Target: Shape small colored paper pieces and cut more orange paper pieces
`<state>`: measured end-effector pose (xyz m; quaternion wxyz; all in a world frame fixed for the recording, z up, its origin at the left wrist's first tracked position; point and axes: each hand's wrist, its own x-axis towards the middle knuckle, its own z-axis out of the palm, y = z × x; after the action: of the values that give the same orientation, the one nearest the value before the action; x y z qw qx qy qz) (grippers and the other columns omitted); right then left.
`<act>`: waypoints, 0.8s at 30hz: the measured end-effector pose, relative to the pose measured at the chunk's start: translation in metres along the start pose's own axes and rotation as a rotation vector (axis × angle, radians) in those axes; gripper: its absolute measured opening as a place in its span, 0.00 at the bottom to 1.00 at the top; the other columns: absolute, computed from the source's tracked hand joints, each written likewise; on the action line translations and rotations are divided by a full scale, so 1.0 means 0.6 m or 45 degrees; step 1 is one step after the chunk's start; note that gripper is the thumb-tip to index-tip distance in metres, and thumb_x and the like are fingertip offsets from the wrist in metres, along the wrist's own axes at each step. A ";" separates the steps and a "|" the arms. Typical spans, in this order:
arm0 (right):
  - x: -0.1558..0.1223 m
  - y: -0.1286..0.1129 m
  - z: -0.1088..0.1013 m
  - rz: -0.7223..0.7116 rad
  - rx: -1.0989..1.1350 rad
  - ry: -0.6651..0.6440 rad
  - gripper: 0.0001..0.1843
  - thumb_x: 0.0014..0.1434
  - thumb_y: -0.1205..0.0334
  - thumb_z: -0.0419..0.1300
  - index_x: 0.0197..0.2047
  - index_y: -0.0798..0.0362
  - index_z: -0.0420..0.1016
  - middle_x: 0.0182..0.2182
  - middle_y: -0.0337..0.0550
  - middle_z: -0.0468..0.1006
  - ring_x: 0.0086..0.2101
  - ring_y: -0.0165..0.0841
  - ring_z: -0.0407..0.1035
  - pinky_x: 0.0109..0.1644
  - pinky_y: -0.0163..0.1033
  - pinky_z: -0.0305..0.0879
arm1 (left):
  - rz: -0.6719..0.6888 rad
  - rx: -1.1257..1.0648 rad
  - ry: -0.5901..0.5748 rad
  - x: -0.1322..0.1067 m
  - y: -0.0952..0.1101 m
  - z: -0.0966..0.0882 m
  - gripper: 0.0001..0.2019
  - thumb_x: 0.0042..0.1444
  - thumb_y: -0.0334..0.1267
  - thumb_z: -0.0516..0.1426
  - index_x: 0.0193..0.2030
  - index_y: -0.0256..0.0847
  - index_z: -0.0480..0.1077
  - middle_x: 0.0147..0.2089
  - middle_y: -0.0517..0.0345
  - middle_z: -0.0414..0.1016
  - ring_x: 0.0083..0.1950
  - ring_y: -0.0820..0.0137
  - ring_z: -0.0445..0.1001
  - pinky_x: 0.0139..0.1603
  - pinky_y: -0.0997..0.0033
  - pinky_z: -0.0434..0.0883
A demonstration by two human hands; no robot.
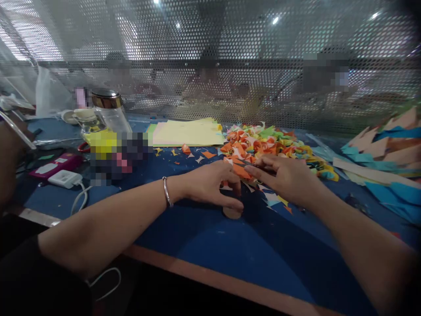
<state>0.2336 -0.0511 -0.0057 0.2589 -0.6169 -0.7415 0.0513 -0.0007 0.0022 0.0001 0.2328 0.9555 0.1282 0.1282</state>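
Observation:
My left hand (210,184), with a metal bangle on the wrist, rests on the blue table top (204,245) with its fingers curled around an orange piece of paper (241,170). My right hand (286,177) meets it from the right and pinches the same orange paper between fingers and thumb. Just behind both hands lies a heap of small folded paper pieces (269,145) in orange, green and yellow. A few loose paper scraps (274,199) lie under my right hand.
A stack of yellow paper sheets (187,131) lies at the back. A glass jar (110,109), a pink phone (55,164) and a white charger (66,178) sit at the left. Folded blue and tan paper shapes (384,158) pile up at the right. A perforated metal screen (230,66) closes the far side.

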 end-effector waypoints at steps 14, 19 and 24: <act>0.004 0.021 0.008 -0.014 -0.303 -0.321 0.31 0.62 0.29 0.50 0.26 0.48 0.69 0.24 0.45 0.78 0.26 0.37 0.69 0.30 0.40 0.56 | -0.416 0.071 -0.115 -0.018 -0.019 -0.039 0.24 0.47 0.44 0.65 0.51 0.35 0.72 0.50 0.44 0.77 0.48 0.58 0.73 0.45 0.62 0.68; 0.006 0.024 0.007 0.017 -0.396 -0.355 0.32 0.63 0.28 0.48 0.26 0.48 0.67 0.24 0.46 0.77 0.25 0.37 0.68 0.30 0.41 0.53 | -0.521 0.180 -0.104 -0.021 -0.011 -0.047 0.26 0.45 0.36 0.61 0.53 0.34 0.71 0.46 0.45 0.76 0.45 0.59 0.73 0.43 0.63 0.66; 0.004 0.015 0.005 0.037 -0.416 -0.397 0.32 0.62 0.29 0.47 0.28 0.48 0.69 0.27 0.48 0.79 0.28 0.40 0.70 0.31 0.42 0.55 | -0.610 0.268 0.049 -0.029 -0.023 -0.051 0.22 0.44 0.38 0.61 0.48 0.36 0.73 0.41 0.45 0.74 0.43 0.58 0.69 0.42 0.61 0.63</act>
<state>0.2399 -0.0462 -0.0109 0.0370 -0.6458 -0.7621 0.0290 -0.0291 0.0214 0.0165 0.1534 0.9143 0.3677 0.0734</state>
